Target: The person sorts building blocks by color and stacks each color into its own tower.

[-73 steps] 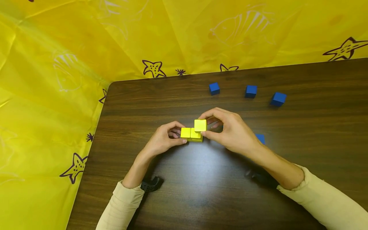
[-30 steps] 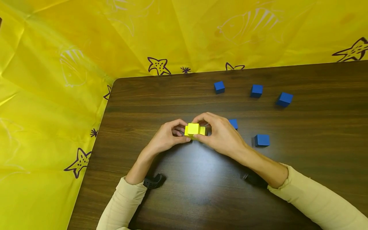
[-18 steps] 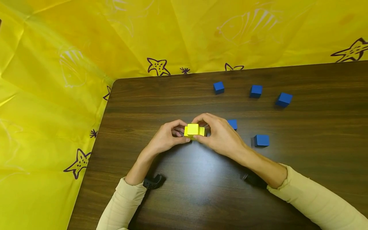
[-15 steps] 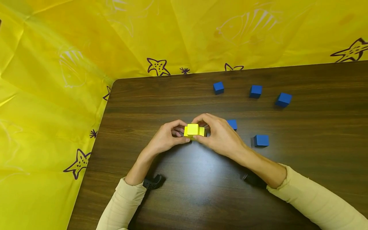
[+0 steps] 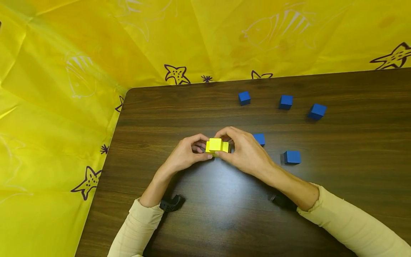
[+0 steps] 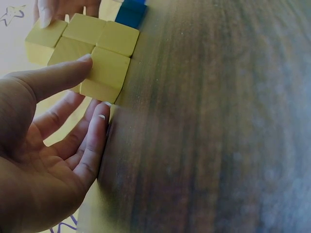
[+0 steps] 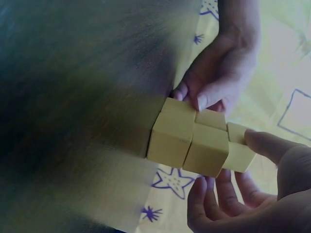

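Note:
Two yellow cubes side by side sit on two more, forming a small wall [image 5: 226,147] on the table. A top yellow cube [image 5: 215,144] straddles the middle of the upper pair. Thumb and fingers of my right hand [image 5: 247,151] pinch that top cube from its right side. On the wall's left end, my left hand [image 5: 181,153] grips the cubes, with its thumb [image 6: 63,76] across the near face and its fingers behind. In the right wrist view the layered cubes [image 7: 170,138] show with both hands around them; the fingertips behind are partly hidden.
Blue cubes lie apart on the dark wooden table [image 5: 218,214]: one [image 5: 259,139] partly behind my right hand, another [image 5: 292,157] right of it. Three more, including one [image 5: 244,98], lie farther back. A yellow patterned cloth [image 5: 208,39] hangs beyond the table's edges.
Since the oldest frame, my right hand has brought the top yellow cube left, from above the wall's right end to its middle. During the last second both hands stay almost still.

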A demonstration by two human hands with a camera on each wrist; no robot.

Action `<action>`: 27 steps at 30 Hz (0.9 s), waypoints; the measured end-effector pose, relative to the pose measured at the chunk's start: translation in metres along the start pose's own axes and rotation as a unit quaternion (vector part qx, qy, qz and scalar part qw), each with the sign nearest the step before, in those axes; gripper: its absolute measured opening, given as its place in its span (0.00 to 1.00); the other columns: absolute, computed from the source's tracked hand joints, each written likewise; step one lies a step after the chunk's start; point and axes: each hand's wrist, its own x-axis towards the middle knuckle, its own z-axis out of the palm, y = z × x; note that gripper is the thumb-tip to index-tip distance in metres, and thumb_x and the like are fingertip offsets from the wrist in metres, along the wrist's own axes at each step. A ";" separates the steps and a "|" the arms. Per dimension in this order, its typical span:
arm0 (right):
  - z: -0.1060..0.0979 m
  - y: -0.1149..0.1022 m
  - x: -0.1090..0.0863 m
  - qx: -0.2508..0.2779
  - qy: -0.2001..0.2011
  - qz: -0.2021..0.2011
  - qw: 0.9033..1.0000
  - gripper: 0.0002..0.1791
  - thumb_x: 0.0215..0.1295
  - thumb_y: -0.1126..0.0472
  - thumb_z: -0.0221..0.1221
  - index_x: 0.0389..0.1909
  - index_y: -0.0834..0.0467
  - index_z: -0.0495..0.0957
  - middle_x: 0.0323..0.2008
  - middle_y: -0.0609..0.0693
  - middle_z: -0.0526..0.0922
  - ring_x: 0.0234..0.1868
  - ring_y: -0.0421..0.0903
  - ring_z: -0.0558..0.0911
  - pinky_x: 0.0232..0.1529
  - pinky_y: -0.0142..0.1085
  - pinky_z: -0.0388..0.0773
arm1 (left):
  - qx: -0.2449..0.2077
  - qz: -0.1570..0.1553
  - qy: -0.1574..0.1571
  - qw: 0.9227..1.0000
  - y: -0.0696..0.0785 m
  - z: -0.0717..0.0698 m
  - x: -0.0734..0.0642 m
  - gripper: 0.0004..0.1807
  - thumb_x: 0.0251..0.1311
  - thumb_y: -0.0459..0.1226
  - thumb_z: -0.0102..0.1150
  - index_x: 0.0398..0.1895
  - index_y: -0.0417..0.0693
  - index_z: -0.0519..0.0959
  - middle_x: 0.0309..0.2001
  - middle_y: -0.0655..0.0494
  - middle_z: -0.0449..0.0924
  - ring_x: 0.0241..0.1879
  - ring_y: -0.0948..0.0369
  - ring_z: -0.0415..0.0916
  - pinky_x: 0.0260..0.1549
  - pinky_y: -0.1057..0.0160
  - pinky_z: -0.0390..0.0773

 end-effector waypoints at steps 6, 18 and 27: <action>0.000 -0.001 -0.001 0.003 -0.002 -0.005 1.000 0.21 0.55 0.60 0.74 0.48 0.53 0.79 0.46 0.46 0.82 0.46 0.44 0.81 0.45 0.42 0.80 | 0.004 -0.004 -0.005 1.000 0.000 0.000 -0.002 0.22 0.52 0.33 0.75 0.50 0.44 0.80 0.42 0.49 0.82 0.42 0.55 0.80 0.44 0.57 0.81; -0.014 0.003 -0.009 -0.007 -0.022 0.000 1.000 0.27 0.53 0.58 0.75 0.54 0.52 0.76 0.51 0.45 0.79 0.52 0.46 0.80 0.50 0.46 0.79 | 0.033 0.027 -0.030 0.999 0.009 -0.009 -0.007 0.41 0.48 0.36 0.79 0.67 0.50 0.69 0.59 0.54 0.73 0.51 0.58 0.76 0.48 0.59 0.80; -0.030 0.010 -0.014 -0.017 -0.017 -0.014 1.000 0.28 0.53 0.59 0.75 0.55 0.54 0.77 0.52 0.48 0.79 0.53 0.49 0.79 0.49 0.48 0.79 | 0.086 0.049 -0.026 0.995 0.027 -0.010 -0.011 0.45 0.47 0.45 0.80 0.70 0.54 0.67 0.59 0.58 0.72 0.52 0.57 0.76 0.52 0.56 0.78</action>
